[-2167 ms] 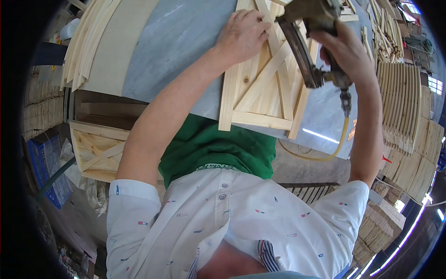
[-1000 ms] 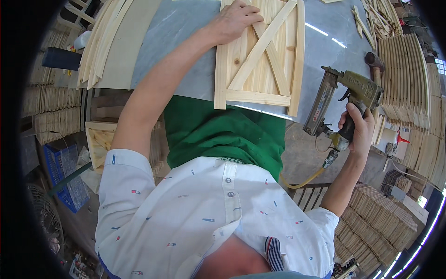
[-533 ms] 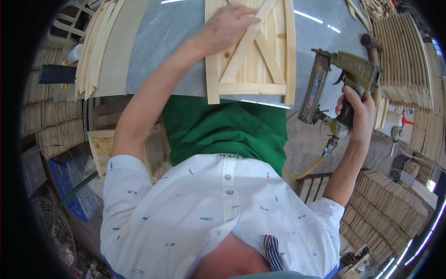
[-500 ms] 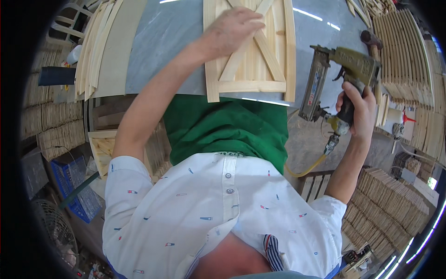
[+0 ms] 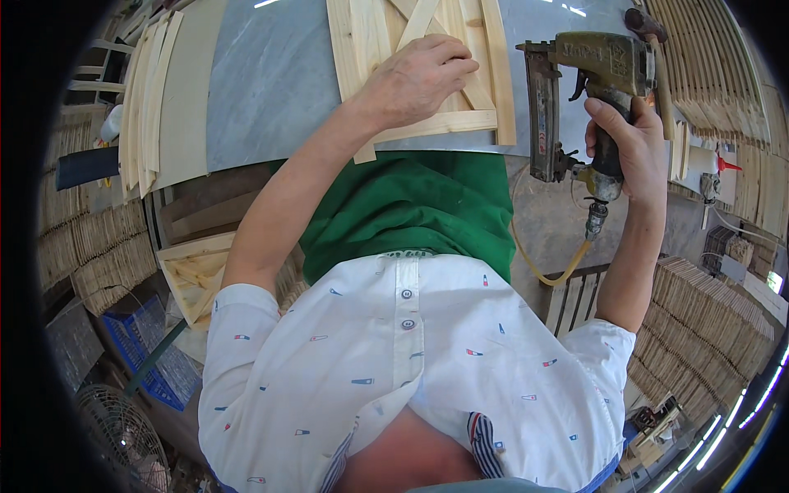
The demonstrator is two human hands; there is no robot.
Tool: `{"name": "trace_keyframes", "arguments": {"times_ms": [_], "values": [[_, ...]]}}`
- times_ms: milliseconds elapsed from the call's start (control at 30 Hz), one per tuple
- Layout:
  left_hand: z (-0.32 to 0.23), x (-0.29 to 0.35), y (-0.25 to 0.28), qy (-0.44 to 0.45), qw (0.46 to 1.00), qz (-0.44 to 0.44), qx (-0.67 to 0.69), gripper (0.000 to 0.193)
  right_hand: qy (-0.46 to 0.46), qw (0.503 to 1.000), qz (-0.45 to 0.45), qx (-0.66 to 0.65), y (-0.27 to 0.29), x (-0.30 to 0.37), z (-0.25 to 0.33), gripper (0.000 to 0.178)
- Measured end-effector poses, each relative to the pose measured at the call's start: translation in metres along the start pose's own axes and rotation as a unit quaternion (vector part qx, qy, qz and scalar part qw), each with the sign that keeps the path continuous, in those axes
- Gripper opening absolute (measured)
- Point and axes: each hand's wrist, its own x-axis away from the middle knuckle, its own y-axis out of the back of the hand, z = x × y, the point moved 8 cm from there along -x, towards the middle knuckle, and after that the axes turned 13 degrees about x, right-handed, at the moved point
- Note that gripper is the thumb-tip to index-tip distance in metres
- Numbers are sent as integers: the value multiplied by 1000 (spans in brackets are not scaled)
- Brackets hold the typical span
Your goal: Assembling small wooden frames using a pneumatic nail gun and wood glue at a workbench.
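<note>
My left hand (image 5: 421, 80) lies over a pale wooden panel (image 5: 485, 41) with crossed diagonal strips, near its lower crossbar (image 5: 436, 125). Its fingers are bent and slightly apart. The thumb is hidden, and nothing shows in the hand. On the right, my right hand (image 5: 634, 146) wraps round the black grip of an olive-green nail gun (image 5: 604, 62). The nail gun is held beside the panel, apart from it, with its long magazine (image 5: 544, 115) toward the panel. A yellow air hose (image 5: 569, 271) hangs from the handle's lower end.
The panel lies on a grey worktable (image 5: 271, 82), overhanging its near edge. Long wooden strips (image 5: 152, 99) lie at the left. A mallet (image 5: 645, 25) and stacked slats (image 5: 707, 74) are at the right. A blue crate (image 5: 148, 353) and a fan (image 5: 123, 435) stand lower left.
My left hand has shifted from the crossing of the strips toward the panel's near end. The nail gun has turned slightly, its magazine now more upright. The whole view has shifted a little.
</note>
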Motion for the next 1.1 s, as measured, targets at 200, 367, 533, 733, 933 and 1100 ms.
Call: {"name": "trace_keyframes", "arguments": {"times_ms": [200, 367, 533, 733, 933, 1100], "values": [[-5, -3, 5, 6, 1000, -25, -11, 20, 5, 999, 8, 37, -3, 1, 13, 24], [-9, -1, 7, -1, 999, -52, -15, 20, 13, 992, 28, 123, -15, -10, 35, 22], [-7, 0, 9, 5, 998, -62, -25, 21, 60, 975, 86, 198, -39, -36, 58, 21], [-10, -2, 11, -4, 995, -96, -16, 17, 106, 958, 139, 227, -60, -65, 75, 21], [-8, 0, 12, -10, 994, -104, -12, 16, 121, 935, 150, 299, -69, -77, 85, 20], [0, -3, 9, -7, 1000, -22, 9, 23, 34, 956, 152, 247, -59, -66, 100, 16]]}}
